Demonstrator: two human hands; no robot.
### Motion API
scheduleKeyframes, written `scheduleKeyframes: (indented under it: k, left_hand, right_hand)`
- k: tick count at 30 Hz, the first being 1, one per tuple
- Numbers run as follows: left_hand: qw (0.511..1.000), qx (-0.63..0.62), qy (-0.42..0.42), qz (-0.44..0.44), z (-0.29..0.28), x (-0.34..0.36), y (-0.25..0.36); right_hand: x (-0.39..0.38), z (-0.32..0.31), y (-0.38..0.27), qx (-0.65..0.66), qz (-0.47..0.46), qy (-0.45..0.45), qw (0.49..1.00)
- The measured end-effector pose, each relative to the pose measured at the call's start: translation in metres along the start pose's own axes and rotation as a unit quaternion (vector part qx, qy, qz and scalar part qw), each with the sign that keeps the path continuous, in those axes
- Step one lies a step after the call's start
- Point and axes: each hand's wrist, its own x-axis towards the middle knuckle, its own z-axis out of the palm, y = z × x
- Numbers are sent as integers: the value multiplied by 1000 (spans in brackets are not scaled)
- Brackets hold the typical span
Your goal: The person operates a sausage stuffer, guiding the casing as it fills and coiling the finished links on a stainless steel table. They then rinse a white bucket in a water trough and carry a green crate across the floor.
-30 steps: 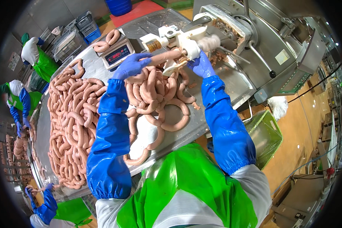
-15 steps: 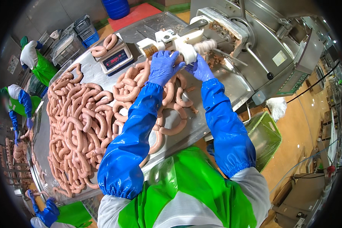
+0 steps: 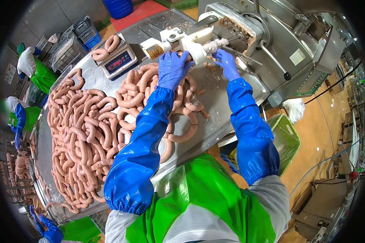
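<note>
My left hand (image 3: 171, 71), in a purple glove, curls over the sausage (image 3: 185, 57) that comes out at the white nozzle head (image 3: 197, 53) of a filling machine. Most of that sausage is hidden under the fingers. To the right, my right hand (image 3: 227, 65) has its fingers apart just below the gathered pale casing (image 3: 215, 45) on the machine's tube; I cannot tell whether they touch it. Below my left hand, linked sausages (image 3: 184, 131) lie in loops on the metal table. A large heap of pink sausages (image 3: 83, 141) covers its left part.
A scale (image 3: 119, 62) bearing a few sausages stands behind the heap. The steel machine body (image 3: 282, 48) with a lever fills the upper right. A green lined crate (image 3: 286, 139) sits on the floor at right. Several co-workers, one in a green apron (image 3: 43, 76), are along the left.
My right hand has moved right, away from the white nozzle head to beside the casing, and its fingers have spread. My left hand stays at the sausage outlet. The view has shifted slightly.
</note>
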Motion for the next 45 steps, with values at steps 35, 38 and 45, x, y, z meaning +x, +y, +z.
scheduleKeyframes:
  k: [35,38,45]
  left_hand:
    - [977,-122,-135,-113,2,-11,-9]
    - [898,-340,-214,-178,-25,-22,-36]
    - [871,-199,-387,-226,-93,-55,-159]
  right_hand:
    - [-28,57,16,305,123,-152,932]
    - [-32,67,16,310,123,-134,933]
    - [-24,67,22,308,119,-132,935]
